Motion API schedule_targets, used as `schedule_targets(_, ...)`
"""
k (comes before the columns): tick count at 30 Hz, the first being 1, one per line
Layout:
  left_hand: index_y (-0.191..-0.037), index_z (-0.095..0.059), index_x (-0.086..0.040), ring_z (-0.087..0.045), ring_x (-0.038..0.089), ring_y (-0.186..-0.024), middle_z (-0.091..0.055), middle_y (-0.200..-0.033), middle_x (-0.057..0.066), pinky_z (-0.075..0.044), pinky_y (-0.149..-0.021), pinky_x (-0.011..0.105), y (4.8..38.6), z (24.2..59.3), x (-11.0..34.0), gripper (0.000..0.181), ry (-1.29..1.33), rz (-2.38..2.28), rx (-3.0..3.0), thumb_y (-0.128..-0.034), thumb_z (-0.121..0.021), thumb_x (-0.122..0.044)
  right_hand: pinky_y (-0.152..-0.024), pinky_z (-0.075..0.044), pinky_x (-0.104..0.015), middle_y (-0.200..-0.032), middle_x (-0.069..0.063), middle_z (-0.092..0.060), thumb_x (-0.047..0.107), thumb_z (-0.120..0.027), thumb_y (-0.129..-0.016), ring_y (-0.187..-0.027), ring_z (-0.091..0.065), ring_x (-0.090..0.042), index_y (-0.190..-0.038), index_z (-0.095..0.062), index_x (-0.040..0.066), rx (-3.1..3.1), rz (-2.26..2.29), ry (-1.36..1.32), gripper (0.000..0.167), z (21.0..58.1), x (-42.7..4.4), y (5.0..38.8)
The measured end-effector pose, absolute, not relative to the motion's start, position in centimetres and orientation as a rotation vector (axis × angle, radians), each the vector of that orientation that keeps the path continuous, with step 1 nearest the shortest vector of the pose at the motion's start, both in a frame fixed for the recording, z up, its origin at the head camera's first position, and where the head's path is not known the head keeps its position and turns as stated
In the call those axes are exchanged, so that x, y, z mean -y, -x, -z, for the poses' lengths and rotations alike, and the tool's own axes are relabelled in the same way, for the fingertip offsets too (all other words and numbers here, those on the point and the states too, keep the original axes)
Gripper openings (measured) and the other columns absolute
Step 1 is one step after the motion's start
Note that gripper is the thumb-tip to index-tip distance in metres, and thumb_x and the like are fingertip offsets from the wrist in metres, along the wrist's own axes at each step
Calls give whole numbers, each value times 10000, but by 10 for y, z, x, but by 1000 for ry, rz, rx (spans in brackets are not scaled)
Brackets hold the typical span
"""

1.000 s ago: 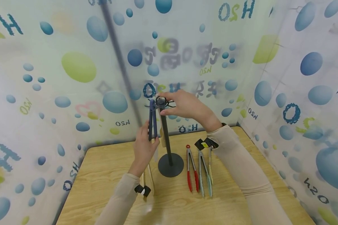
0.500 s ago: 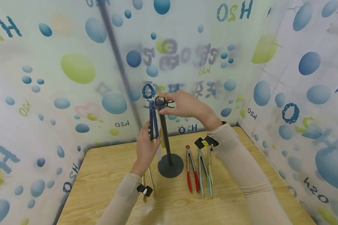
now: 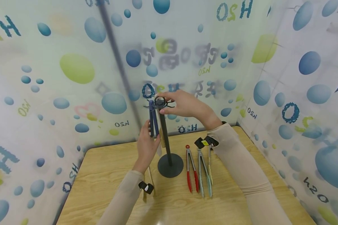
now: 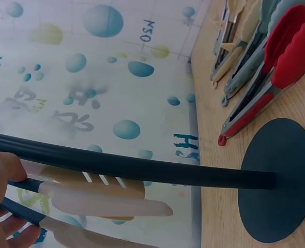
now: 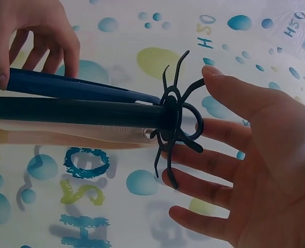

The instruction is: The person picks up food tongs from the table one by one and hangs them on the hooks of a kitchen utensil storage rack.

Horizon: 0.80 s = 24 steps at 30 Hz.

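Left hand [image 3: 147, 147] pinches the navy-blue, pale-tipped tongs [image 5: 90, 90] by their arms, top end at left of the upright, dark, round-based stand's [image 3: 165, 134] hooked head; seating cannot be told. Right hand [image 3: 183, 103] grasps that head. Judged step: hanging the tongs. Next calls for: checking seating, then releasing.

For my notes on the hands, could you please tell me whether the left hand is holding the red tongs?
No, the left hand holds the blue tongs, while the red tongs lie on the table.
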<state>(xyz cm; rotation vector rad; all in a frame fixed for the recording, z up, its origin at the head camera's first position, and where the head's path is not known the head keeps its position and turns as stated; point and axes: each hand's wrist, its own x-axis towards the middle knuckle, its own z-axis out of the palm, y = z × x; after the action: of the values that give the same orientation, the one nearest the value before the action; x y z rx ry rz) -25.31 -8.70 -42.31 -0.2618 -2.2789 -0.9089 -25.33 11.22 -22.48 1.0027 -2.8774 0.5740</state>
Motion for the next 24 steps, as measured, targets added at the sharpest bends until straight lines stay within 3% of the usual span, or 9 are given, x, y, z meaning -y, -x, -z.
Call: schedule_targets(24, -1502, -353, -99, -642, 313, -1049, -591, -1254, 156, -563, -814, 473, 257, 425, 82, 807, 249, 940, 2291, -820, -784, -112, -1085, -437, -502, -1443, -50, -575, 441, -677, -922, -1338, -539, -255, -1538, -353, 326, 2876, -729, -1041, 706, 226, -118, 258)
